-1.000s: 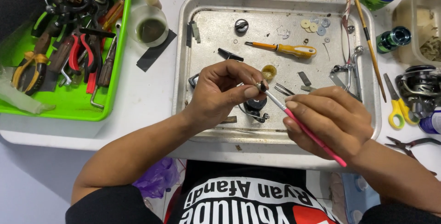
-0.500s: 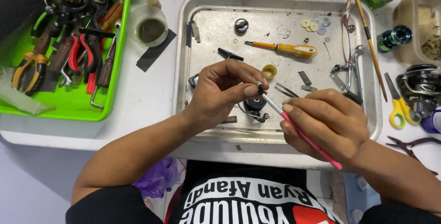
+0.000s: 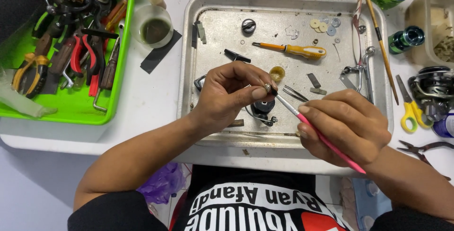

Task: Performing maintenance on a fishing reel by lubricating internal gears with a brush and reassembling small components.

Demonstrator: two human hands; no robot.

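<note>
Surface: a white table [image 3: 151, 98] crowded with tools; beyond its near edge only the person's dark shirt and a patch of pale floor show.
Metal tray: a shallow grey tray [image 3: 215, 27] lies in the middle of the table, scuffed and stained. In it lie a yellow-handled screwdriver [image 3: 295, 49], a round black knob [image 3: 248, 25], a cluster of small washers [image 3: 324, 24], a small yellow ring [image 3: 277, 73], tweezers [image 3: 296, 93] and flat metal bits.
Green tray: a bright green tray [image 3: 75, 110] at the left holds pliers with red and yellow grips [image 3: 56, 63], packed close with other hand tools.
Cup: a small clear cup [image 3: 152, 27] with dark liquid stands between the two trays.
Right side: yellow-handled scissors [image 3: 409, 108], a green cylinder [image 3: 405, 39] and a fishing reel [image 3: 432, 89] lie beside the metal tray.
Left hand: the left hand [image 3: 229, 96] is closed, thumb and fingers pinching a small metal part [image 3: 268, 88] above the tray's middle.
Right hand: the right hand [image 3: 347, 127] is closed around a thin pink-handled brush [image 3: 326, 141], held like a pen.
Brush axis: its long axis runs diagonally, tail end toward the lower right near the person's body, tip pointing up and left.
Brush tip: it meets the small metal part at the left hand's fingertips.
</note>
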